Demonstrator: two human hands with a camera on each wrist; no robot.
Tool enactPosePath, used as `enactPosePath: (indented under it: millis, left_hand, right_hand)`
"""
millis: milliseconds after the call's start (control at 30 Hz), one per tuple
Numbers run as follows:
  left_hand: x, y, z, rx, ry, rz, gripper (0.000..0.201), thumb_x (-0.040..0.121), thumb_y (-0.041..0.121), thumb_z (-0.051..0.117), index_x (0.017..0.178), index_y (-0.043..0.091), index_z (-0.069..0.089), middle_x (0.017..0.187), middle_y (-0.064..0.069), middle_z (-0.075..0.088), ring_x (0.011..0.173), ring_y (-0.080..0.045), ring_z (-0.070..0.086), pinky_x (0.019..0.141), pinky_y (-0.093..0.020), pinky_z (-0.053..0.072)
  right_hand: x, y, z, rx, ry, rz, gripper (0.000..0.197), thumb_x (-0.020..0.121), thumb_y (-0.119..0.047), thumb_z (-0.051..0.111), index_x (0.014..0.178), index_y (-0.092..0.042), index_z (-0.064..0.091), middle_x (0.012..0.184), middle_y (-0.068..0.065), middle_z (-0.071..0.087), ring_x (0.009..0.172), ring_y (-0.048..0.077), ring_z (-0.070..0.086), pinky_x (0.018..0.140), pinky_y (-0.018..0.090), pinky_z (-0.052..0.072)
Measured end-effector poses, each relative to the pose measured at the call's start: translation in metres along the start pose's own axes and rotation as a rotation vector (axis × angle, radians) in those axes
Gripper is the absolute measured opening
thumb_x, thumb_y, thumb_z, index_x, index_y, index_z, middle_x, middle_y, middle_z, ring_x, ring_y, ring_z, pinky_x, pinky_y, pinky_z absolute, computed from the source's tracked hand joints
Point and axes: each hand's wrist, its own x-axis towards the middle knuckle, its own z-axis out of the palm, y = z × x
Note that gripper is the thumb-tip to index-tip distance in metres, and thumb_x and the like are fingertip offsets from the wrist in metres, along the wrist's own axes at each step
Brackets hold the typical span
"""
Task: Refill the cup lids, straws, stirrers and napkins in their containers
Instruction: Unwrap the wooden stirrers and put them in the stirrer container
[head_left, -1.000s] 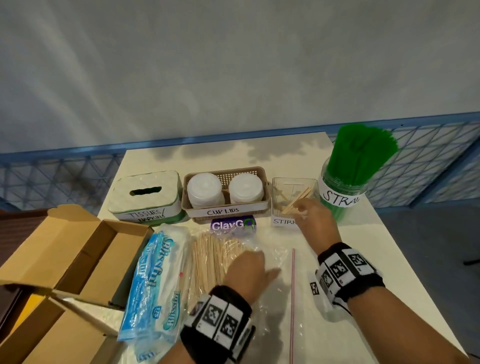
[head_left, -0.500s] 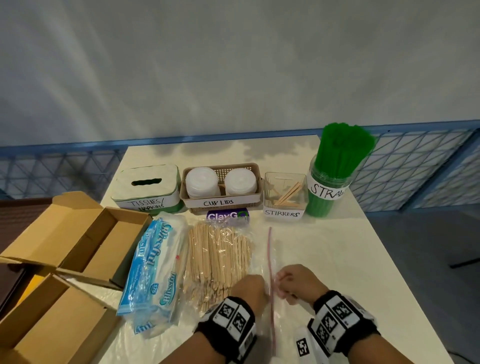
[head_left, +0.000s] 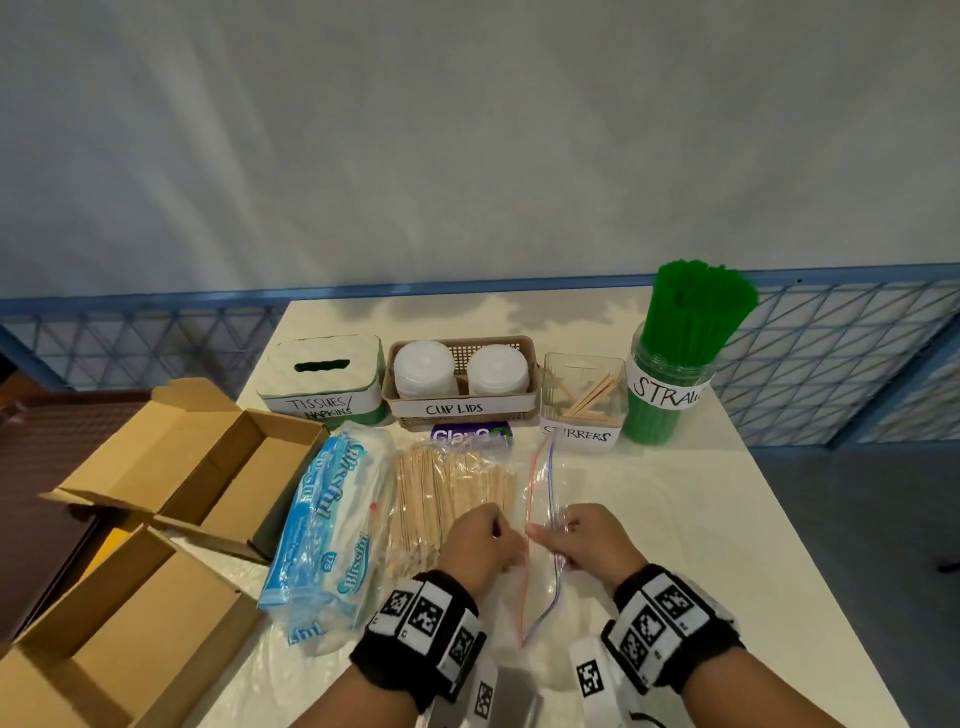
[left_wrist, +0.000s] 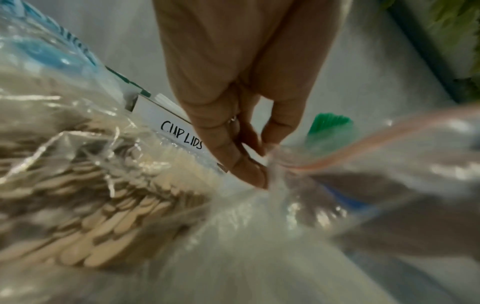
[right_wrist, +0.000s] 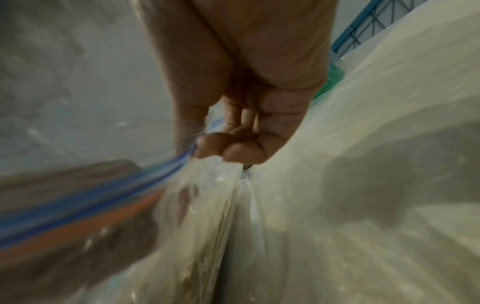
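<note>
Hands met at the lower centre of the head view over a clear plastic zip bag (head_left: 540, 499) lying on the cream tabletop (head_left: 727, 519). The left hand (head_left: 480, 540) pinched the red strip of the bag's mouth between thumb and fingers (left_wrist: 249, 170), and the right hand (head_left: 592, 540) pinched the blue strip with curled fingertips (right_wrist: 233, 153), the two strips standing apart between them. A bundle of flat wooden stirrers (head_left: 452, 493) lay inside the bag, just left of the left hand. Further left sat a blue-printed plastic pack of tissues (head_left: 327, 530), and beyond it, at the frame's left edge, open brown cardboard boxes (head_left: 171, 467). Across the middle of the frame stood a white-and-green tissue box (head_left: 324, 379), a beige basket holding white cup lids (head_left: 462, 374), a clear square stirrer holder (head_left: 582, 400) with a few sticks, and a jar of green straws (head_left: 685, 353).
</note>
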Motion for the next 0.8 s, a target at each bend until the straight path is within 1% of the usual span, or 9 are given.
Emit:
enactPosePath:
  millis: [67, 167, 300, 433, 533, 600, 667, 733, 800]
  left_hand:
    - [-0.002, 0.001, -0.009, -0.136, 0.112, -0.055, 0.023, 0.087, 0.006, 0.056, 0.069, 0.014, 0.044, 0.068, -0.001, 0.059, 0.060, -0.014, 0.055, 0.057, -0.018, 0.047]
    - [-0.001, -0.002, -0.033, -0.379, 0.218, -0.109, 0.022, 0.085, -0.003, 0.054, 0.071, 0.010, 0.043, 0.069, -0.008, 0.063, 0.066, -0.024, 0.063, 0.070, -0.037, 0.054]
    - [0.004, -0.010, -0.058, -0.594, 0.326, -0.168, 0.024, 0.085, -0.011, 0.044, 0.083, 0.013, 0.042, 0.065, -0.010, 0.049, 0.053, -0.021, 0.047, 0.052, -0.029, 0.042]
    - [0.006, -0.013, -0.055, -0.614, 0.294, -0.257, 0.009, 0.095, 0.010, 0.038, 0.094, 0.014, 0.046, 0.070, -0.006, 0.047, 0.052, -0.014, 0.042, 0.045, -0.024, 0.034]
    - [0.003, -0.012, -0.047, -0.412, 0.148, -0.211, 0.027, 0.090, 0.035, 0.058, 0.096, 0.009, 0.054, 0.082, -0.005, 0.058, 0.067, -0.015, 0.053, 0.054, -0.025, 0.042]
    - [0.004, -0.010, -0.043, -0.172, 0.134, -0.112, 0.019, 0.084, 0.027, 0.067, 0.082, 0.011, 0.057, 0.077, -0.002, 0.058, 0.072, -0.016, 0.055, 0.062, -0.026, 0.045]
    - [0.009, -0.014, -0.040, -0.027, 0.203, -0.073, 0.016, 0.085, 0.016, 0.063, 0.075, 0.013, 0.051, 0.075, -0.002, 0.054, 0.073, -0.017, 0.052, 0.066, -0.027, 0.043]
    - [0.013, -0.015, -0.038, -0.070, 0.251, -0.114, 0.016, 0.087, 0.007, 0.054, 0.076, 0.014, 0.045, 0.081, -0.006, 0.054, 0.073, -0.017, 0.051, 0.063, -0.024, 0.040]
    - [0.018, -0.017, -0.037, -0.328, 0.269, -0.198, 0.018, 0.087, -0.001, 0.048, 0.078, 0.013, 0.044, 0.082, -0.011, 0.054, 0.068, -0.017, 0.052, 0.062, -0.025, 0.043]
  right_hand:
    - [0.003, 0.002, -0.001, -0.029, 0.045, -0.016, 0.038, 0.076, -0.017, 0.076, 0.053, -0.011, 0.047, 0.047, -0.001, 0.047, 0.040, 0.005, 0.046, 0.043, 0.015, 0.040]
    - [0.002, 0.012, -0.011, -0.050, 0.074, -0.001, 0.042, 0.078, -0.010, 0.074, 0.052, -0.014, 0.042, 0.044, 0.001, 0.046, 0.036, 0.008, 0.044, 0.042, 0.017, 0.039]
    - [0.001, 0.022, -0.019, -0.146, 0.076, 0.060, 0.036, 0.077, -0.008, 0.075, 0.058, -0.014, 0.044, 0.048, -0.004, 0.047, 0.051, 0.020, 0.044, 0.055, 0.026, 0.035]
    - [-0.006, -0.011, -0.007, -0.224, 0.361, -0.282, 0.023, 0.077, -0.013, 0.074, 0.082, -0.014, 0.052, 0.067, -0.001, 0.050, 0.054, 0.011, 0.046, 0.057, 0.013, 0.038]
    - [-0.011, -0.048, 0.019, -0.274, 0.083, -0.310, 0.012, 0.086, -0.013, 0.063, 0.077, -0.019, 0.057, 0.067, -0.003, 0.057, 0.055, 0.004, 0.052, 0.068, 0.022, 0.052]
    - [-0.010, -0.058, 0.035, -0.383, -0.116, -0.203, 0.012, 0.091, -0.013, 0.055, 0.081, -0.017, 0.058, 0.076, 0.003, 0.061, 0.063, 0.009, 0.058, 0.079, 0.034, 0.052]
    - [-0.003, -0.058, 0.045, -0.576, -0.174, -0.132, 0.018, 0.094, -0.015, 0.048, 0.103, -0.004, 0.060, 0.101, 0.013, 0.063, 0.091, 0.022, 0.062, 0.087, 0.033, 0.045]
    - [0.006, -0.051, 0.051, -0.724, -0.198, -0.060, 0.039, 0.095, -0.023, 0.048, 0.127, -0.001, 0.046, 0.127, 0.015, 0.052, 0.118, 0.027, 0.049, 0.096, 0.029, 0.038]
    - [0.017, -0.045, 0.056, -0.745, -0.191, -0.010, 0.045, 0.092, -0.028, 0.052, 0.130, -0.004, 0.043, 0.130, 0.014, 0.050, 0.121, 0.028, 0.047, 0.096, 0.030, 0.039]
